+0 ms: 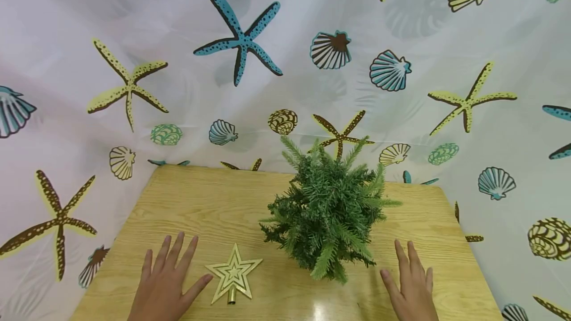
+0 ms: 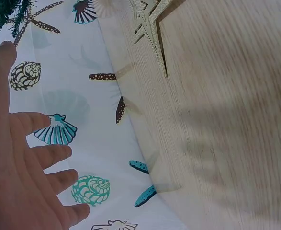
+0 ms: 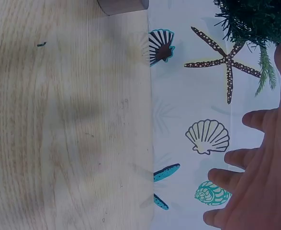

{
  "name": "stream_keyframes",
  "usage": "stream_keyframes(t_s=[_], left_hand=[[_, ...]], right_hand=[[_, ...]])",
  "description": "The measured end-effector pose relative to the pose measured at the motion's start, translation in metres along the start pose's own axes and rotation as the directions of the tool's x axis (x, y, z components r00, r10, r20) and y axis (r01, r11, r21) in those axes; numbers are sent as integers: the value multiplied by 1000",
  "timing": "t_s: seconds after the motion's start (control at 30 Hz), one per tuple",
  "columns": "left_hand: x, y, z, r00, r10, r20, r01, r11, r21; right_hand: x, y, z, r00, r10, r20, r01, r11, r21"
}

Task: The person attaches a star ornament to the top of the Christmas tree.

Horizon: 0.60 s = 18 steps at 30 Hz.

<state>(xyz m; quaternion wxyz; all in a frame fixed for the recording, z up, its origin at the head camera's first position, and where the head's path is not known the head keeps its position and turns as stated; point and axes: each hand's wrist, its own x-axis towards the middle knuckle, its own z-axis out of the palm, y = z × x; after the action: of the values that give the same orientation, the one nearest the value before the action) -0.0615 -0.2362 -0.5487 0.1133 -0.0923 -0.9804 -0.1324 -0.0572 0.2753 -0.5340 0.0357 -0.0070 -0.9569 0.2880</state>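
Note:
A gold star tree topper point(image 1: 234, 272) lies on the wooden table, its short tube pointing toward me. Just left of it is my left hand point(image 1: 167, 281), fingers straight and spread, holding nothing. A small artificial Christmas tree point(image 1: 330, 212) stands right of the star, its green branches hiding most of its base. To the right of the tree my right hand point(image 1: 411, 281) has its fingers extended, with nothing in its grasp. In the left wrist view, part of the star topper point(image 2: 150, 24) shows near the top. The right wrist view catches some tree branches point(image 3: 260, 21) and the straight fingers.
The wooden table point(image 1: 200, 207) ends at a white cloth point(image 1: 285, 14) printed with starfish and shells, which hangs behind and on both sides. A corner of a brownish block point(image 3: 123, 5), apparently the tree's base, shows in the right wrist view. A tiny dark green scrap point(image 3: 41, 44) lies on the table.

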Motion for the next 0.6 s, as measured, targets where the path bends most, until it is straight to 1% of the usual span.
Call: stream_keyframes(t_s=[0.13, 0.3, 0.5, 0.6], left_hand=[[1, 2, 0, 1000, -5, 26, 6, 1000, -30], [1, 4, 4, 999, -1, 35, 3, 999, -49], [0, 5, 13, 999, -24, 42, 26, 998, -61], [-2, 3, 19, 998, -37, 59, 41, 997, -67]], right_hand=[[2, -3, -2, 999, -41, -30, 42, 999, 18], [4, -9, -6, 994, -91, -55, 93, 994, 48], [4, -21, -16, 992, -109, -63, 114, 990, 78], [5, -26, -21, 987, -129, -92, 139, 984, 110]])
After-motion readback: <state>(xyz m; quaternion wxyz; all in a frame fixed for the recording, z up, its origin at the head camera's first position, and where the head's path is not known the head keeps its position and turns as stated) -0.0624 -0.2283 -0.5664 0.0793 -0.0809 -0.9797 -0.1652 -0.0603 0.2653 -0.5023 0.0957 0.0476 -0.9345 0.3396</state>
